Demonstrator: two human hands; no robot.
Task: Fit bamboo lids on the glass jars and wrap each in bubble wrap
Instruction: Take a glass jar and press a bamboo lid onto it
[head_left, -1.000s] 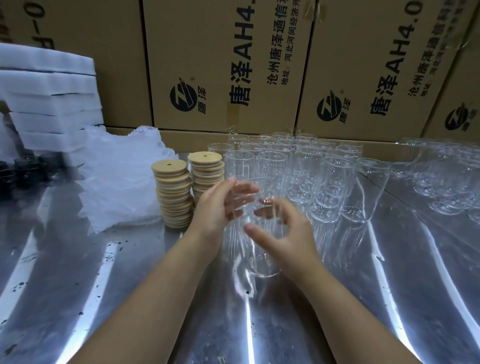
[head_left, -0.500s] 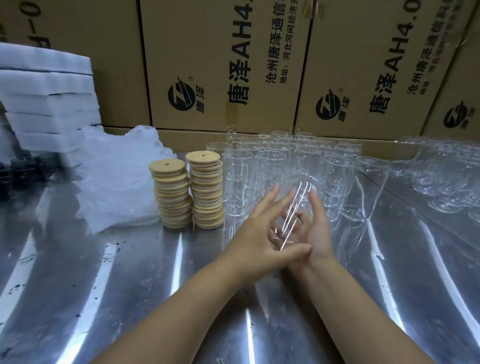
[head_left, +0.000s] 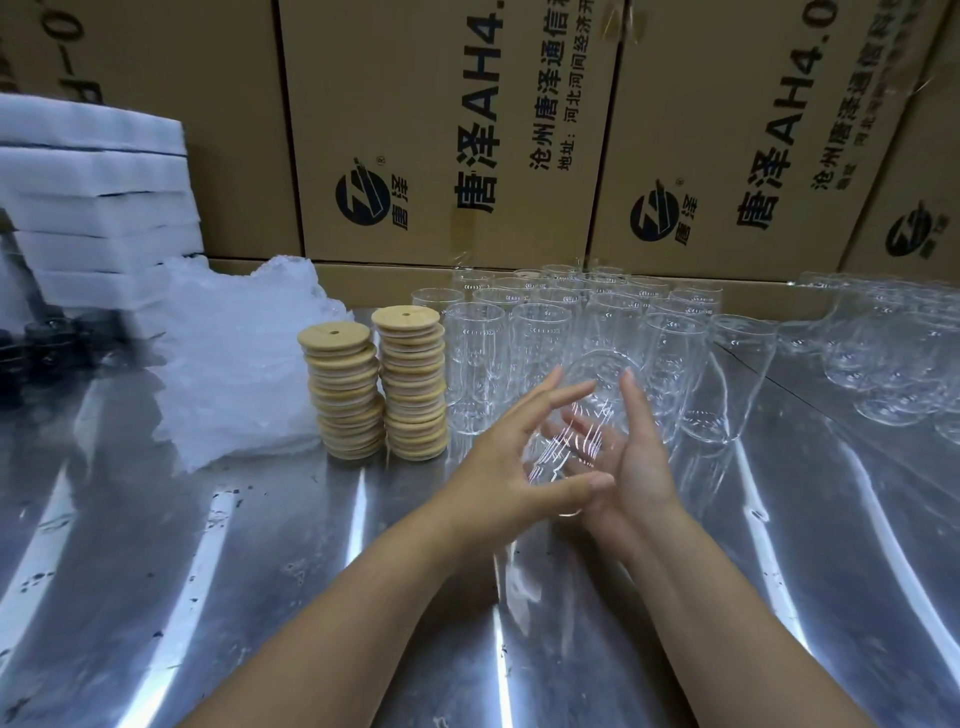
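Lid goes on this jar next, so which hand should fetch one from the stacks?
Probably the left hand: the bamboo lid stacks stand on its side, close by, while the right hand lies beyond the glass jar and can support it.

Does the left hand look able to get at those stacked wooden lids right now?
Probably yes: the lid stacks stand just beside the left hand with bare table between, though it helps the right hand carry a glass jar.

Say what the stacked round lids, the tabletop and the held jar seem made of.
Pale tan round lids: likely bamboo, matte, woody colour. Grey tabletop: probably stainless steel, brushed, streaky light reflections. Clear held jar: glass, glossy, see-through with bright glints.
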